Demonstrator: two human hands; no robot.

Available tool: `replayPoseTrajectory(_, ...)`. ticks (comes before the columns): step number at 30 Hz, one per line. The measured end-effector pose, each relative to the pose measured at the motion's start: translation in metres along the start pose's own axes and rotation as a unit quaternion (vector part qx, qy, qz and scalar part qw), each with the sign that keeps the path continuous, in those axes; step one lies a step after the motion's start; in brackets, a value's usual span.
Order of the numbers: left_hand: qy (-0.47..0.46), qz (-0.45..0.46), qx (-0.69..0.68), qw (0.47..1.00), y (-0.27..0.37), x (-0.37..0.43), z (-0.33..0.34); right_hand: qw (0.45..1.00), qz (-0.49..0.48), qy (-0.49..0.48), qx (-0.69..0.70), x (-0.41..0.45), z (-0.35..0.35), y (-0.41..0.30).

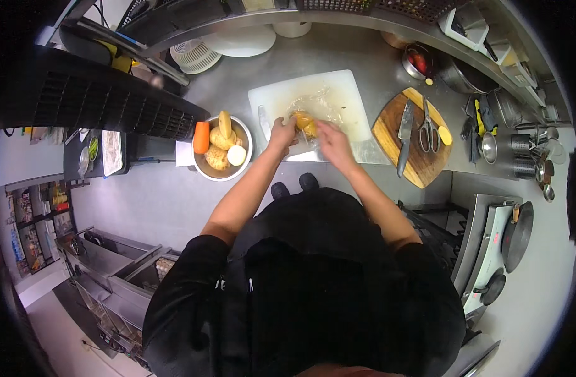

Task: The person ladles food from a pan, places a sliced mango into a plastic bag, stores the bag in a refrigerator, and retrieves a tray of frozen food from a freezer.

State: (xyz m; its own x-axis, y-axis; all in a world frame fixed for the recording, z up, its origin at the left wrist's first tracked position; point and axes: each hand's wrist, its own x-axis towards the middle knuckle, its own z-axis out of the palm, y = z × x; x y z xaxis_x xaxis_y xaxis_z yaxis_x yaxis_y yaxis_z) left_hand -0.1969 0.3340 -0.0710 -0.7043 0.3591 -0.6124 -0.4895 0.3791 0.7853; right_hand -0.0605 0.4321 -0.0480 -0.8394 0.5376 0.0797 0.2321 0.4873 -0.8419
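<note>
An orange-yellow piece of food (304, 123) in transparent plastic film (323, 106) is between my hands, above the near part of a white cutting board (354, 94). My left hand (283, 135) grips it from the left. The fingers of my right hand (335, 143) pinch at its right edge, where film gathers; the hand is slightly blurred. A knife with a pale handle (263, 121) lies along the board's left side. To the left stands a metal bowl (247, 158) with a carrot (201, 137), potatoes (217, 158), a peeled onion (236, 155) and a banana-shaped yellow piece (225, 124).
On the right, a wooden board (387, 127) carries a chef's knife (404, 136), kitchen scissors (428, 129) and a yellow slice (444, 135). Farther back stands a pot with red contents (416, 61). A metal shelf (344, 16) overhangs the counter. Pans (518, 238) rest on cooktops at right.
</note>
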Motion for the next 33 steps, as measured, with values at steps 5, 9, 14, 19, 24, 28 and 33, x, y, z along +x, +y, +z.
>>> replayPoseTrajectory(5,-0.12,-0.13,-0.07,0.982,0.002,0.019,-0.002,0.991,0.11,-0.071,0.023,0.03,0.024,0.009)
replayPoseTrajectory(9,-0.15,-0.095,-0.097,0.979,0.008,0.01,0.013,0.99,0.126,-0.048,0.045,0.026,0.032,0.04)
replayPoseTrajectory(14,-0.209,-0.079,-0.271,0.936,-0.006,0.004,-0.001,0.992,0.086,-0.059,0.066,0.027,0.019,0.007)
replayPoseTrajectory(19,-0.189,-0.054,-0.314,0.929,0.034,-0.042,-0.004,0.991,0.12,-0.005,0.049,0.037,0.021,0.04)
replayPoseTrajectory(24,-0.194,-0.057,-0.394,0.897,0.034,-0.045,-0.022,0.765,0.374,-0.196,0.487,0.035,0.013,-0.002)
replayPoseTrajectory(28,-0.19,0.0,-0.437,0.879,0.028,-0.053,-0.032,0.743,0.375,-0.21,0.513,0.039,0.027,-0.016)
replayPoseTrajectory(33,-0.219,0.096,-0.443,0.864,0.005,-0.05,-0.064,0.697,0.407,-0.254,0.533,0.037,0.047,-0.047)
